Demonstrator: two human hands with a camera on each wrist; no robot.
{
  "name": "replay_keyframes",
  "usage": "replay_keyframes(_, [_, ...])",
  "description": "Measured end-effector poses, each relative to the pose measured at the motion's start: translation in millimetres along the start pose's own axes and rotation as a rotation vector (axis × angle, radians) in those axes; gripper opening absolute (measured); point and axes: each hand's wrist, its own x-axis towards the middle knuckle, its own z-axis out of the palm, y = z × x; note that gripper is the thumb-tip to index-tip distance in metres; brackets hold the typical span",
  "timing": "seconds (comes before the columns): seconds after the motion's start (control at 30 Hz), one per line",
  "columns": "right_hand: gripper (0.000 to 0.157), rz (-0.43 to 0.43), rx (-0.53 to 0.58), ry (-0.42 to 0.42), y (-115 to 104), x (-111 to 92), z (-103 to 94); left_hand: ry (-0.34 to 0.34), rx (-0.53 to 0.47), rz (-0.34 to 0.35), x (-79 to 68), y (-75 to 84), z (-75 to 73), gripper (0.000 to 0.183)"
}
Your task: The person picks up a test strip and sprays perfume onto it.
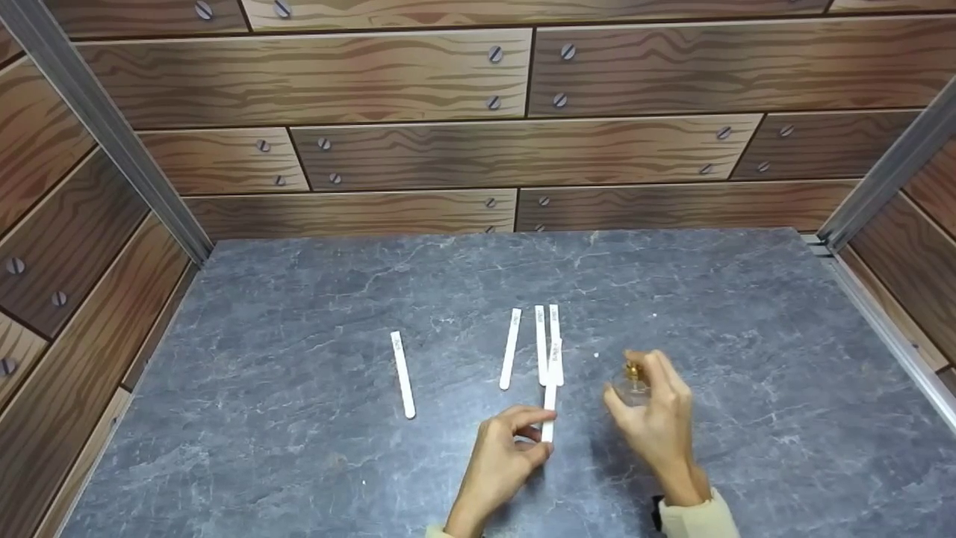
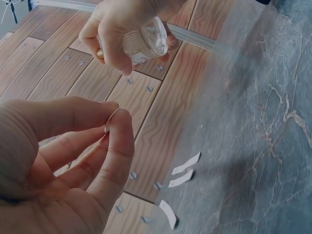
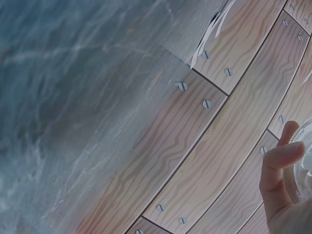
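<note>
My left hand (image 1: 511,448) pinches the lower end of a white paper test strip (image 1: 550,396) between thumb and fingers. The strip points away from me, with small dark marking near its far end, and shows nearly edge-on in the left wrist view. To its right, my right hand (image 1: 657,418) grips a clear ribbed glass perfume bottle (image 2: 146,41) with a gold top (image 1: 633,370). One finger lies over that top. At the edge of the right wrist view, the bottle (image 3: 304,165) shows between thumb and fingers.
Beyond the held strip lie two similar strips (image 1: 541,336), and the held one overlaps the right one in the head view. A third strip (image 1: 510,350) lies just left of them, and another strip (image 1: 403,375) farther left. Wood-patterned walls (image 1: 403,157) enclose the grey marbled table (image 1: 284,448).
</note>
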Motion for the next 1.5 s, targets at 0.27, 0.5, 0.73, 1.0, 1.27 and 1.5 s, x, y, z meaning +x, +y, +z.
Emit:
replay_keyframes(0.27, [0.042, 0.007, 0.003, 0.004, -0.9, 0.5, 0.4, 0.016, 0.011, 0.016, 0.8, -1.4, 0.0, 0.037])
replay_keyframes(0.5, [0.040, 0.002, -0.001, 0.011, -0.3, -0.5, 0.4, 0.038, 0.017, 0.025, 1.7, -5.8, 0.2, 0.036])
replay_keyframes(0.73, [0.041, 0.032, 0.002, 0.036, -0.1, 0.3, -1.5, 0.027, 0.018, 0.022, 1.7, -2.2, -1.9, 0.036])
replay_keyframes(1.0, [0.045, 0.036, 0.017, 0.048, -2.0, 2.4, -2.3, 0.072, 0.024, 0.046, 6.0, -5.1, -15.3, 0.036])
replay_keyframes(1.27, [0.048, 0.049, 0.014, 0.056, 0.5, 1.3, -2.7, 0.071, 0.094, 0.021, 15.1, -8.1, -28.5, 0.041])
replay_keyframes(1.5, [0.048, 0.057, 0.013, 0.051, 0.1, 2.8, -4.8, 0.039, 0.069, -0.002, 21.9, -9.4, -37.4, 0.049])
